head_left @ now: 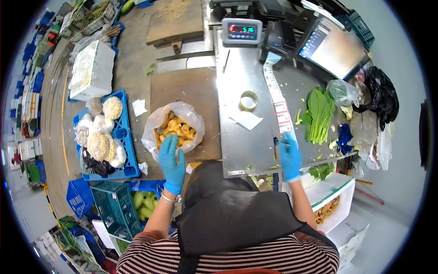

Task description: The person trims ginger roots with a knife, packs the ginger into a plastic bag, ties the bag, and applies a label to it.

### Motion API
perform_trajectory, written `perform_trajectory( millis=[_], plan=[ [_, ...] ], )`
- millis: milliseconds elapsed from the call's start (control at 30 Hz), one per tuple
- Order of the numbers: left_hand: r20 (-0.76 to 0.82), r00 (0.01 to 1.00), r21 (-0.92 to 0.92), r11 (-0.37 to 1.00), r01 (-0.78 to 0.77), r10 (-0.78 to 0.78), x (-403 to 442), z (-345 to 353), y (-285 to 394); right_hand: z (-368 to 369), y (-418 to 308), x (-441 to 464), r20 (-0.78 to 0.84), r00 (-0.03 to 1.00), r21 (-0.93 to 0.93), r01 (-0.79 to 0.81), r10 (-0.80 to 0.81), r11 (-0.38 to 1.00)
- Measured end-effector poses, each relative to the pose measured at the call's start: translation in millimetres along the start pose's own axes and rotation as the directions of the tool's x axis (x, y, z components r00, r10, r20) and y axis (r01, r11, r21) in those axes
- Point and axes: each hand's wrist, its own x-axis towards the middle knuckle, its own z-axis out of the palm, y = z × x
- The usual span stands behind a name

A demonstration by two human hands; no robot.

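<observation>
My left hand [172, 165], in a blue glove, has its fingers stretched out over the near rim of a clear plastic bag [148, 137]. Inside the bag are knobbly yellow-brown pieces [180, 130] that look like ginger. The bag stands open on a brown board [182, 86]. My right hand [290, 160], also gloved in blue, is over the front edge of the metal table [237, 155], at the lower end of a strip of printed labels [280, 114]. Motion smears its fingers, so whether they grip the strip is unclear.
A tape roll [248, 100], a white paper [247, 119] and leafy greens [320, 114] lie on the table. Behind stand a scale [242, 32] and a screen [332, 48]. Left, a blue pallet [131, 157] holds bagged goods; a green crate [116, 210] sits below.
</observation>
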Motion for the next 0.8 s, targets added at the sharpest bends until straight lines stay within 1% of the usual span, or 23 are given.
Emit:
perform_trajectory(
  millis=[33, 67, 100, 133, 167, 200, 267, 300, 333, 367, 400, 433, 467, 500, 533, 567, 600, 633, 667, 700, 733, 767, 800],
  plan=[
    [-0.049, 0.998, 0.121, 0.992, 0.038, -0.032, 5, -7, 2, 35, -35, 8, 0.14, 0.989, 0.202, 0.021, -0.05, 0.979],
    [-0.094, 0.994, 0.243, 0.967, 0.083, -0.062, 9, -13, -1, 63, -86, 15, 0.234, 0.965, 0.19, 0.076, -0.12, 0.979],
    [-0.142, 0.984, 0.347, 0.926, 0.15, -0.106, 9, -6, -20, 108, -106, 21, 0.202, 0.924, 0.265, 0.267, -0.324, 0.927],
    [-0.19, 0.964, 0.451, 0.856, 0.252, -0.184, 17, -1, -34, 134, -144, 29, 0.222, 0.869, 0.162, 0.414, -0.442, 0.896],
    [-0.237, 0.94, 0.536, 0.775, 0.336, -0.244, 28, 9, -45, 179, -154, 32, 0.172, 0.822, 0.159, 0.52, -0.542, 0.839],
    [-0.278, 0.916, 0.601, 0.69, 0.402, -0.291, 36, 21, -52, 203, -186, 42, 0.248, 0.792, 0.257, 0.502, -0.558, 0.826],
    [-0.21, 0.872, 0.748, 0.502, 0.434, -0.441, 47, 34, -91, 267, -199, 51, 0.256, 0.732, -0.076, 0.666, -0.631, 0.742],
    [-0.205, 0.861, 0.755, 0.485, 0.441, -0.465, 46, 33, -113, 309, -184, 62, 0.205, 0.667, -0.333, 0.735, -0.716, 0.59],
    [-0.203, 0.849, 0.766, 0.461, 0.448, -0.488, 39, 22, -145, 335, -164, 76, 0.196, 0.576, -0.562, 0.729, -0.794, 0.39],
    [-0.246, 0.918, 0.833, 0.416, 0.365, -0.312, 9, 16, -225, 328, -156, 92, 0.253, 0.754, -0.532, 0.632, -0.607, 0.563],
    [-0.286, 0.876, 0.779, 0.438, 0.449, -0.39, -11, 4, -251, 317, -154, 109, 0.31, 0.87, -0.509, 0.493, -0.384, 0.705],
    [-0.322, 0.825, 0.719, 0.447, 0.532, -0.464, -30, -9, -277, 312, -151, 128, 0.366, 0.919, -0.494, 0.324, -0.145, 0.807],
    [-0.264, 0.6, 0.509, 0.419, 0.752, -0.755, -29, -36, -267, 348, -106, 149, 0.284, 0.953, -0.526, 0.245, -0.104, 0.814],
    [-0.042, 0.58, 0.437, 0.507, 0.743, -0.813, -56, -35, -310, 347, -99, 147, 0.392, 0.916, -0.507, 0.295, -0.088, 0.81],
    [0.186, 0.546, 0.352, 0.574, 0.739, -0.817, -78, -32, -352, 345, -93, 142, 0.495, 0.866, -0.479, 0.335, -0.066, 0.811],
    [0.221, 0.626, 0.222, 0.664, 0.714, -0.748, -78, -34, -332, 336, -98, 132, 0.549, 0.833, -0.297, 0.262, -0.06, 0.918],
    [0.293, 0.609, -0.164, 0.589, 0.791, -0.737, -78, -36, -311, 327, -105, 120, 0.6, 0.797, -0.105, 0.17, -0.074, 0.98],
    [0.353, 0.614, -0.519, 0.398, 0.757, -0.706, -67, -38, -274, 316, -122, 109, 0.643, 0.759, 0.087, 0.063, -0.104, 0.994],
    [0.398, 0.637, -0.779, 0.124, 0.615, -0.66, -54, -42, -243, 306, -143, 100, 0.745, 0.636, 0.241, 0.025, -0.201, 0.97],
    [0.445, 0.725, -0.808, 0.113, 0.578, -0.525, -40, -47, -224, 296, -164, 88, 0.808, 0.503, 0.381, -0.045, -0.308, 0.924],
    [0.474, 0.795, -0.835, 0.093, 0.542, -0.379, -27, -51, -204, 294, -182, 72, 0.803, 0.482, 0.325, 0.143, -0.352, 0.935],
    [0.449, 0.815, -0.851, 0.104, 0.515, -0.368, -9, -58, -167, 303, -183, 56, 0.718, 0.473, 0.419, 0.291, -0.51, 0.86],
    [0.42, 0.837, -0.867, 0.117, 0.484, -0.351, 15, -61, -125, 301, -185, 53, 0.7, 0.449, 0.505, 0.239, -0.556, 0.829]
  ],
)
